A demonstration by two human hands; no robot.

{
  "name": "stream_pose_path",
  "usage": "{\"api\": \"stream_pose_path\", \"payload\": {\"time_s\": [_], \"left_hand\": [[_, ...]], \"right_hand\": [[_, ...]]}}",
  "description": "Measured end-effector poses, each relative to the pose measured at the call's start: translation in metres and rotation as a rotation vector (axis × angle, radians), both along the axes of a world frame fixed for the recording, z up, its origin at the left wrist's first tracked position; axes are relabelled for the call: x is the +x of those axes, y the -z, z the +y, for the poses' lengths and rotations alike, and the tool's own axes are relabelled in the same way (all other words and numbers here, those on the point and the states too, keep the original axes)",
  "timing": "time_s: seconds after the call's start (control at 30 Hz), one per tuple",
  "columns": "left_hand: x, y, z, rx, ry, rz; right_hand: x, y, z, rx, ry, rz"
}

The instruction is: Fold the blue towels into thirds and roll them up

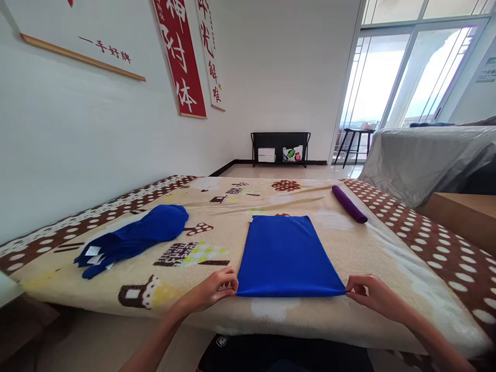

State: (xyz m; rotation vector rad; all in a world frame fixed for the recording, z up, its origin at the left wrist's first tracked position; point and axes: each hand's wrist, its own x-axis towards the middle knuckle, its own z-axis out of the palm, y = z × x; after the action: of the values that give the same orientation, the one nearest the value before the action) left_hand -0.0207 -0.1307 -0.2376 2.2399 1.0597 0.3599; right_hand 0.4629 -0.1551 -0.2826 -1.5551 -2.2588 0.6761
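A flat blue cloth [287,253], roughly rectangular, lies spread on the patterned blanket in front of me. My left hand [217,288] pinches its near left corner between thumb and fingers. At the near right corner, my right hand [370,292] grips the cloth the same way. The near edge is pulled straight between both hands. To the left sits a bunched pile of blue cloth [143,232] with white tags at its near end. A rolled purple cloth [349,204] rests farther back on the right.
The cream blanket [217,222] with brown dotted borders covers the bed. A white wall runs along the left. Beyond the bed stand a black rack [281,142] and a dark stool [354,142]. At right are a plastic-covered piece of furniture [426,155] and a cardboard box [463,217].
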Motion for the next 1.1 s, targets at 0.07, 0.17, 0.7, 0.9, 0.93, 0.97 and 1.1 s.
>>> {"api": "stream_pose_path", "payload": {"time_s": [0.07,0.17,0.7,0.9,0.93,0.97,1.1], "left_hand": [[-0.001,-0.001,-0.001,0.006,0.010,0.016],[-0.001,0.004,-0.003,0.033,0.014,0.068],[0.087,0.008,0.007,0.353,-0.033,0.080],[0.120,0.044,0.010,0.501,0.068,0.151],[0.118,0.047,0.007,0.507,0.072,0.161],[0.113,0.050,0.004,0.512,0.062,0.160],[0.075,0.062,-0.013,0.565,-0.219,0.092]], "right_hand": [[-0.002,0.001,-0.003,-0.009,-0.020,-0.034],[-0.006,0.006,-0.010,-0.007,-0.027,-0.080],[-0.071,0.004,0.033,0.341,0.026,0.034],[-0.114,0.027,0.019,0.390,-0.109,-0.092],[-0.110,0.030,0.015,0.389,-0.104,-0.095],[-0.104,0.034,0.012,0.397,-0.084,-0.088],[-0.064,0.051,-0.003,0.499,0.176,-0.004]]}}
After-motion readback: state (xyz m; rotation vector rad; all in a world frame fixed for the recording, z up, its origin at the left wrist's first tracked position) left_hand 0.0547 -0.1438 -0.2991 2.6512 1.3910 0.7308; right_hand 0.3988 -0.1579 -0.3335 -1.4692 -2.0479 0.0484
